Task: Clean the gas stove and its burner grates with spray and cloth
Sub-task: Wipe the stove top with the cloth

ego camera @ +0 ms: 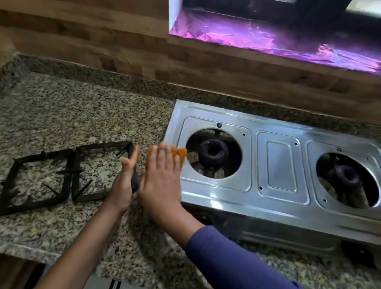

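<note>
Stove (281,168): stood on the counter (70,113), to the right, with both grates off it.
Left grate (42,156): lay on the counter, left of the stove.
Right grate (104,146): lay touching the left grate, its right edge between the two hands.
Left hand (123,184): fingers straight, laid flat against that edge, not clenched.
Right hand (160,183): fingers straight, pressing the cloth toward the same edge.
Cloth (179,153): orange, under the right fingers, at the stove's left rim.

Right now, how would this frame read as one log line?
phase: wiping | left hand: braces right grate | right hand: presses orange cloth on it | left grate: on counter | stove: grates off
</note>
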